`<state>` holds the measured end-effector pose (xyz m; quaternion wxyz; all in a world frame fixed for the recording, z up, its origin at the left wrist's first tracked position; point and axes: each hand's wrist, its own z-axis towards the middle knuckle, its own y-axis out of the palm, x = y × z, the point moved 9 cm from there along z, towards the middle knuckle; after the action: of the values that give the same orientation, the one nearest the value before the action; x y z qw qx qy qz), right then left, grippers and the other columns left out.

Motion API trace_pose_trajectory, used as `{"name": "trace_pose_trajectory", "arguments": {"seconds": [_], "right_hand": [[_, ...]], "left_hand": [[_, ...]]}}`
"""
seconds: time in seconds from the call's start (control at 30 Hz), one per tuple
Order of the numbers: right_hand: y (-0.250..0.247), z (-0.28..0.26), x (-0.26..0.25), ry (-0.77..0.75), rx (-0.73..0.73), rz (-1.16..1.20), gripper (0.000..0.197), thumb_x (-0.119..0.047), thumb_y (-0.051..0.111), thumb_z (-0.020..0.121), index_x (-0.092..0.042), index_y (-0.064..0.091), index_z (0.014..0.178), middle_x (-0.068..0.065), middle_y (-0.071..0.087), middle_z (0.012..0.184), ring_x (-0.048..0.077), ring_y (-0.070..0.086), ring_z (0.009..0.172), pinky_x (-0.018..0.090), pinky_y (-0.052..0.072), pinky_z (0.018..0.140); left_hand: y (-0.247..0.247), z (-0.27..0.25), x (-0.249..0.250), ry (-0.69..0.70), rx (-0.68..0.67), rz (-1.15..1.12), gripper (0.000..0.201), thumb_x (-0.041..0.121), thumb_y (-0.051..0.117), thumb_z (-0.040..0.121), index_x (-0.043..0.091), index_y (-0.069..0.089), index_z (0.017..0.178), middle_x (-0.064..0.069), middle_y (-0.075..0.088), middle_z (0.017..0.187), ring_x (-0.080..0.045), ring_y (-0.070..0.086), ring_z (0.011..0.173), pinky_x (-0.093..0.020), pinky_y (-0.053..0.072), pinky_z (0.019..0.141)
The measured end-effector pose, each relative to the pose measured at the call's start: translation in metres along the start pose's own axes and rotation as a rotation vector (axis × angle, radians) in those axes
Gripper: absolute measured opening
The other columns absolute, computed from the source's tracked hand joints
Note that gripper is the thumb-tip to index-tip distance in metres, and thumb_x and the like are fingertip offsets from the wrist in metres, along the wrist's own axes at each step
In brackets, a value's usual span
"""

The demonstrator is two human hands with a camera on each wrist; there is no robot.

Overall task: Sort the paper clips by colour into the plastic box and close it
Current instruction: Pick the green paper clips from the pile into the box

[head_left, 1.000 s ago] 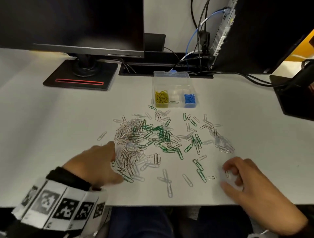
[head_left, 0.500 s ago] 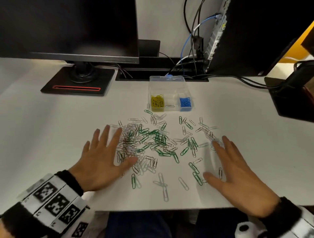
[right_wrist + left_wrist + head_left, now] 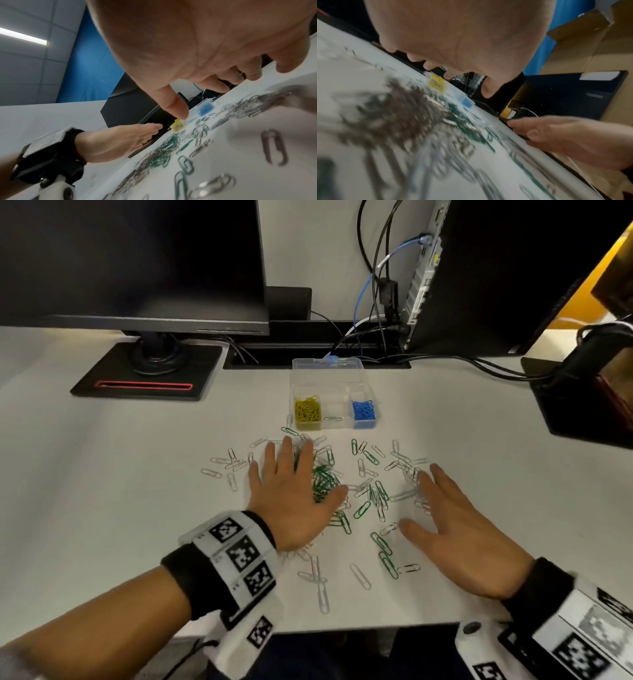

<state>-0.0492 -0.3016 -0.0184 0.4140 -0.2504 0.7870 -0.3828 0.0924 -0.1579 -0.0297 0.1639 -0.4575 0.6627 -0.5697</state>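
Your left hand point(image 3: 291, 501) lies palm down over the loose paper clips near the middle of the worktop point(image 3: 102, 508), fingers straight and slightly spread, gripping nothing. The fingertips reach toward the rear of the scatter; the thumb points right, beside a dense clump of green clips point(image 3: 323, 481). In the left wrist view the palm point(image 3: 462, 33) hovers low over blurred clips; whether it presses on them cannot be told.

Your right hand point(image 3: 459, 539) is also flat and spread, palm down, on the right side of the scatter toward the front edge. It holds nothing. Its fingertips lie among silver clips point(image 3: 409, 470); the thumb points left toward two green clips point(image 3: 385, 553). The right wrist view shows the fingers point(image 3: 173, 102) extended just above the surface.

Clips left on the worktop: silver and green only, mixed, spread from mid-worktop to near the front edge. A few silver ones point(image 3: 320, 583) lie apart between your wrists.

The plastic box point(image 3: 330, 381) sits at the rear centre of the worktop, lid open. Yellow clips point(image 3: 307, 410) fill its front left compartment, blue clips point(image 3: 363, 412) the front right; one clip lies in the middle front compartment point(image 3: 333, 418).

A monitor stand point(image 3: 147, 371) occupies the rear left of the worktop.
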Motion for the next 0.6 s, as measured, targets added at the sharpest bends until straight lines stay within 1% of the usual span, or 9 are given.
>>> {"name": "trace_pose_trajectory", "arguments": {"seconds": [0.07,0.17,0.23,0.33,0.47,0.6], "right_hand": [[-0.008,0.006,0.001,-0.001,-0.019,-0.021,0.080,-0.045,0.042,0.098,-0.017,-0.007,0.154,-0.005,-0.020,0.159,0.007,-0.014,0.146,0.020,-0.003,0.114],[-0.016,0.023,0.002,-0.010,-0.059,-0.074,0.079,-0.045,0.043,0.098,-0.015,-0.005,0.154,-0.001,-0.018,0.160,0.010,-0.014,0.147,0.023,-0.003,0.116],[-0.022,0.037,-0.003,-0.033,-0.070,-0.130,0.080,-0.045,0.043,0.098,-0.014,-0.005,0.154,0.001,-0.019,0.160,0.013,-0.015,0.147,0.025,-0.003,0.116],[-0.023,0.057,-0.015,-0.075,-0.112,-0.193,0.079,-0.042,0.042,0.099,-0.014,-0.008,0.153,0.001,-0.021,0.159,0.014,-0.016,0.147,0.027,-0.002,0.116],[-0.008,0.067,-0.025,-0.118,-0.223,-0.241,0.075,-0.042,0.037,0.101,-0.015,-0.011,0.153,-0.001,-0.021,0.159,0.012,-0.016,0.146,0.027,-0.003,0.118],[0.001,0.066,-0.025,-0.146,-0.244,-0.235,0.074,-0.043,0.036,0.102,-0.017,-0.010,0.153,-0.003,-0.020,0.159,0.008,-0.015,0.146,0.024,-0.004,0.117]], "left_hand": [[-0.016,0.004,-0.015,0.001,0.012,0.024,0.086,0.073,0.021,0.088,0.027,-0.013,0.153,-0.004,-0.022,0.158,-0.027,-0.023,0.145,-0.050,-0.011,0.117],[-0.036,0.023,-0.057,-0.076,-0.003,0.069,0.091,0.078,0.020,0.085,0.025,-0.008,0.154,-0.007,-0.016,0.160,-0.030,-0.015,0.147,-0.051,-0.003,0.118],[-0.039,0.037,-0.073,-0.099,-0.014,0.107,0.091,0.078,0.020,0.086,0.023,-0.007,0.154,-0.008,-0.015,0.161,-0.030,-0.012,0.147,-0.050,0.000,0.118],[-0.028,0.048,-0.056,-0.009,-0.064,0.135,0.087,0.070,0.019,0.089,0.019,-0.009,0.154,-0.009,-0.017,0.160,-0.030,-0.013,0.147,-0.049,-0.001,0.118],[-0.009,0.046,-0.025,0.039,-0.143,0.130,0.087,0.070,0.016,0.090,0.018,-0.014,0.153,-0.007,-0.023,0.158,-0.027,-0.020,0.145,-0.048,-0.009,0.118],[0.002,0.038,0.003,0.104,-0.181,0.125,0.090,0.070,0.018,0.091,0.011,-0.013,0.152,-0.008,-0.024,0.158,-0.028,-0.020,0.146,-0.047,-0.007,0.119]]}}
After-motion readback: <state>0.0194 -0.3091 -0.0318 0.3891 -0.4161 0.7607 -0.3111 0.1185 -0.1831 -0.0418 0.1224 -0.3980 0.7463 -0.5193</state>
